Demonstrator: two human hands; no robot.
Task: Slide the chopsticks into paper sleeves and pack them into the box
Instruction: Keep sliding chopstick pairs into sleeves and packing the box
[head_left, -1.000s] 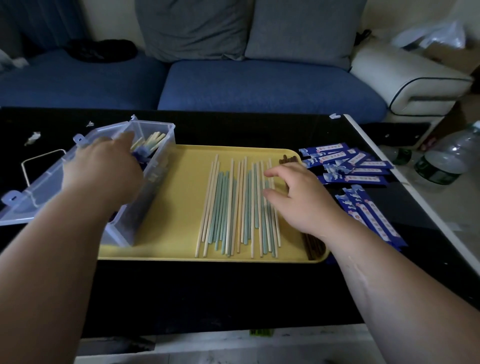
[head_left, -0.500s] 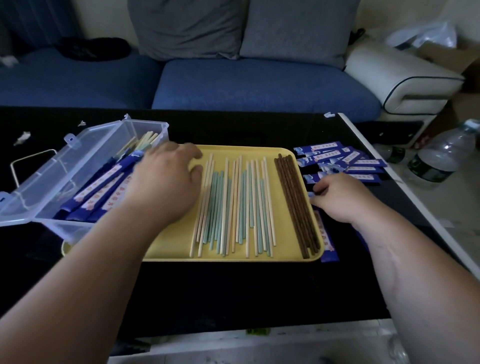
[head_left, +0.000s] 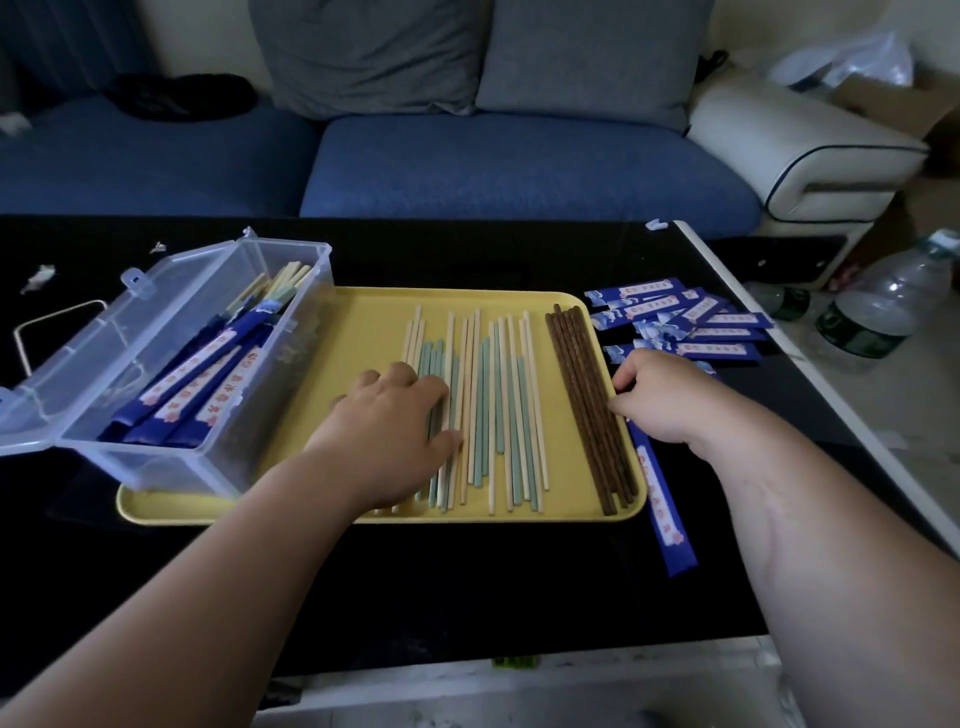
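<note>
Resting palm-down on the pale and green chopsticks (head_left: 493, 405) in the middle of the yellow tray (head_left: 363, 317), the left hand (head_left: 395, 426) is relaxed, fingers spread and lightly bent, clasping nothing that shows. The right hand (head_left: 662, 400) sits just off the tray's right rim, fingers curled and pinching the far end of a blue paper sleeve (head_left: 667, 519) that lies along that rim on the black table (head_left: 467, 582). Dark brown chopsticks (head_left: 587, 405) line the tray's right side. A clear plastic box (head_left: 291, 332), lid open, stands on the tray's left end and holds sleeved chopsticks (head_left: 202, 379). Loose sleeves (head_left: 691, 322) lie beyond the tray's far right corner. A blue sofa (head_left: 519, 166) stands behind the tray. Both forearms reach in from the near side, the left crossing the tray's near rim.
</note>
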